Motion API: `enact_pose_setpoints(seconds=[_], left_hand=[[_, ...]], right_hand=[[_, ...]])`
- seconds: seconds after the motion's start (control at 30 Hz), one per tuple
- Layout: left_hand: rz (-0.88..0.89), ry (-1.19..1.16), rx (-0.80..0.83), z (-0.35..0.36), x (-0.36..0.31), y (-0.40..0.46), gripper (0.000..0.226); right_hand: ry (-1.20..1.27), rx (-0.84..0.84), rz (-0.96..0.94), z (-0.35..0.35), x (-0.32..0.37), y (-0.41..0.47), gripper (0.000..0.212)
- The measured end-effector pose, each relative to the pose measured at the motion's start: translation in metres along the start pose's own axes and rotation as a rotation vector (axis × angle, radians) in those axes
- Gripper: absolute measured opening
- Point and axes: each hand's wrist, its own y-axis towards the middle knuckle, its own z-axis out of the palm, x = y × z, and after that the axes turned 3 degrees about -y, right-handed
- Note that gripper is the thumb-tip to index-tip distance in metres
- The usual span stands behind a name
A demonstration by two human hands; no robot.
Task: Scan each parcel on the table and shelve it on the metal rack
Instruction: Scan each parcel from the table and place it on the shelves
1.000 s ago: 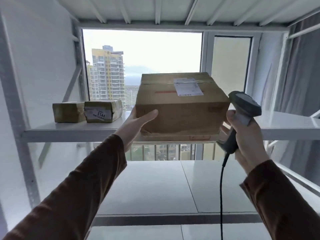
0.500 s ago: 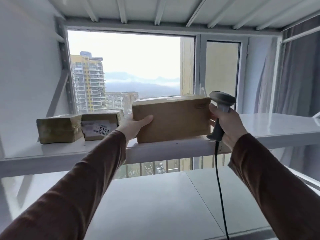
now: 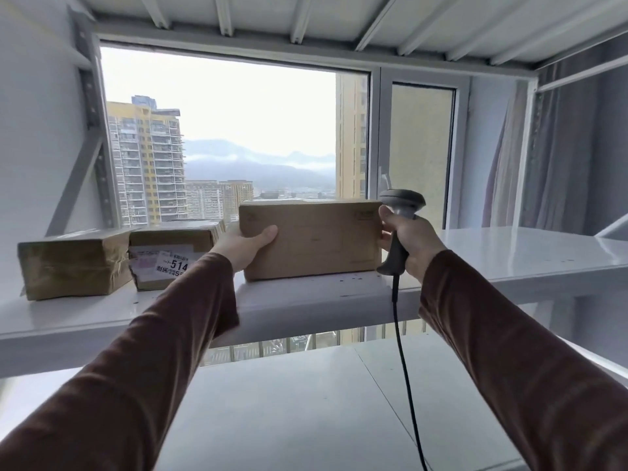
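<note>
parcel (image 3: 311,240) sits on the rack shelf (image 3: 306,295); left hand (image 3: 246,244) clasps its left end, thumb across the front; right hand (image 3: 409,237) grips the scanner (image 3: 399,229) against its right end.

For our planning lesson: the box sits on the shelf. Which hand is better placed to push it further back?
Probably the left hand: it holds only the box, thumb on its front face; the right hand grips the scanner.

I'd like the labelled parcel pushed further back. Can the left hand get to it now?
Probably yes: the left hand holds the big box at its left end, right beside the labelled parcel, nothing between them; it must first let go.
</note>
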Motion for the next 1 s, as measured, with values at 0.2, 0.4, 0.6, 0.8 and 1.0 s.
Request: enact_pose_setpoints(seconds=[0.2,0.4,0.6,0.8,1.0], left_hand=[[0.019,-0.073,-0.07,0.006,0.006,0.008,0.07],[0.061,0.041,-0.139,0.004,-0.006,-0.002,0.123],[0.399,0.209,-0.297,0.021,-0.024,-0.038,0.109],[0.546,0.05,-0.066,0.089,-0.038,-0.09,0.097],[0.445,-0.17,0.27,0.188,-0.045,-0.142,0.082]], right_hand=[[-0.011,-0.002,0.04,0.002,0.003,0.003,0.053],[-0.046,-0.045,-0.034,-0.003,0.002,-0.008,0.05],[-0.044,-0.061,-0.124,-0.022,0.003,-0.04,0.033],[-0.124,-0.176,-0.221,-0.07,0.0,-0.082,0.027],[-0.261,-0.386,-0.297,-0.153,0.001,-0.138,0.021]])
